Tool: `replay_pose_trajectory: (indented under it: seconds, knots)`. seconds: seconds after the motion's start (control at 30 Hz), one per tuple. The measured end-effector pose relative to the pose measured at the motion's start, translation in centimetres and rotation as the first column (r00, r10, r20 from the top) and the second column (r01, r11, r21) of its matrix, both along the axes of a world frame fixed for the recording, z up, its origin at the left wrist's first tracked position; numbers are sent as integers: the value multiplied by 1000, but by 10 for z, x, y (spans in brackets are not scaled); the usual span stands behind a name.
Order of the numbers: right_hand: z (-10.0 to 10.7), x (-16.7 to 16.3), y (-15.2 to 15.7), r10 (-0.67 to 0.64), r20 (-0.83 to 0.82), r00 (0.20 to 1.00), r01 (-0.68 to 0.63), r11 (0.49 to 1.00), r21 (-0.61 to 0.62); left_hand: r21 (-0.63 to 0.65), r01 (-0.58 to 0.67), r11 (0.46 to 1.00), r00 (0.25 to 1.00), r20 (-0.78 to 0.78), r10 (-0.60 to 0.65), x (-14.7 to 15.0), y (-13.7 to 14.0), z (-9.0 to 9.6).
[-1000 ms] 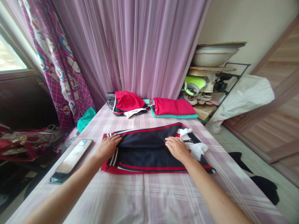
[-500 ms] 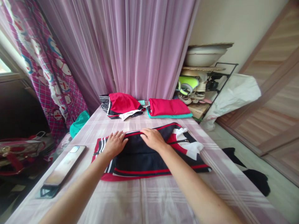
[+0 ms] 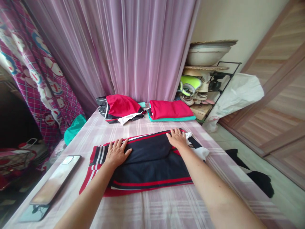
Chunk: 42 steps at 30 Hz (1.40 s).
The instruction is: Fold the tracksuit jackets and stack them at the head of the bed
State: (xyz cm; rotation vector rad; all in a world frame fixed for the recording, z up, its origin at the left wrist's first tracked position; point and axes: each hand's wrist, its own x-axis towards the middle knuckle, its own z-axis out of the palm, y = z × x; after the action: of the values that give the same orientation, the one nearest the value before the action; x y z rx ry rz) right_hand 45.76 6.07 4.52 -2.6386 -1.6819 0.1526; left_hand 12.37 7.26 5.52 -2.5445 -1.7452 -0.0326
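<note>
A folded dark navy jacket point(image 3: 147, 159) with red and white trim lies flat on the checked tablecloth point(image 3: 147, 210). Its striped cuffs or hem show at the left, and a white part point(image 3: 202, 153) pokes out at the right. On the jacket's left part, near the far edge, my left hand point(image 3: 118, 152) rests with fingers spread. My right hand point(image 3: 177, 138) lies flat, fingers apart, near the upper right corner, hiding part of the red and white area there. Both palms press on the cloth and neither grips it.
Behind lie a loosely heaped red and black garment point(image 3: 124, 108) and a neatly folded red garment point(image 3: 170, 109) on a teal one. A phone point(image 3: 56, 179) is at the left. A shoe rack point(image 3: 228, 73) and white bag point(image 3: 240, 95) stand beyond the right edge.
My right hand has slid right along the jacket's far edge. My left hand stays near the left end, and more of the striped ends shows there.
</note>
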Motion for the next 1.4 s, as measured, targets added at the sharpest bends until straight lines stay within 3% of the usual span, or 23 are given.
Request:
replay_pose_trajectory:
  seconds: [0.13, 0.27, 0.33, 0.4, 0.5, 0.6, 0.7, 0.8, 0.87, 0.97, 1.03, 1.1, 1.2, 1.27, 1.4]
  knots:
    - [1, 22, -3, -69, 29, 997, 68, 997, 21, 11, 3, 1000, 1000, 8, -3, 0, 0, -1]
    - [19, -5, 0, -81, 23, 996, 79, 995, 67, 14, 0, 1000, 1000, 15, 0, 1, 0, -1]
    - [28, -37, 2, 26, 21, 999, -29, 988, 151, 2, -5, 1000, 1000, 22, 5, 2, 0, -1]
    - [31, -72, 3, 238, -8, 971, -232, 952, 198, 1, -6, 1000, 1000, 29, 6, 1, 0, -1]
    - [23, -106, 1, 458, -100, 883, -446, 887, 123, 4, -4, 1000, 1000, 30, 3, 0, 0, -3]
    - [10, -95, -4, 365, -150, 919, -368, 930, 13, 4, 2, 1000, 999, 33, -2, -1, 1, -4]
    - [0, -49, -10, 193, -94, 977, -197, 979, -42, 2, 6, 1000, 999, 40, -6, -2, 1, -4]
    - [-2, -4, -16, 105, 4, 995, -104, 994, -45, -6, 6, 1000, 999, 47, -6, -1, 1, -4]
    - [3, 9, -17, 83, 33, 996, -81, 995, -64, -9, 5, 1000, 998, 61, -5, 0, 1, -4]
    - [17, -7, -14, 52, 27, 998, -50, 996, -70, -4, 4, 1000, 997, 80, -4, 0, 1, -5]
    - [25, -37, -13, 98, 29, 995, -99, 995, 32, -3, 4, 1000, 997, 79, -4, 0, 1, -5]
    - [28, -70, -17, 243, 21, 970, -244, 960, 138, -3, 3, 1000, 997, 75, -3, 0, 0, -5]
    - [20, -99, -30, 443, -61, 894, -436, 893, 110, -3, 6, 1000, 997, 76, -6, -1, 1, -5]
    - [11, -95, -39, 414, -97, 905, -411, 910, 48, -4, 12, 1000, 997, 77, -11, -2, 1, -6]
    - [-5, -50, -53, 217, -38, 975, -217, 976, -14, 3, 20, 1000, 997, 68, -20, -2, 1, -7]
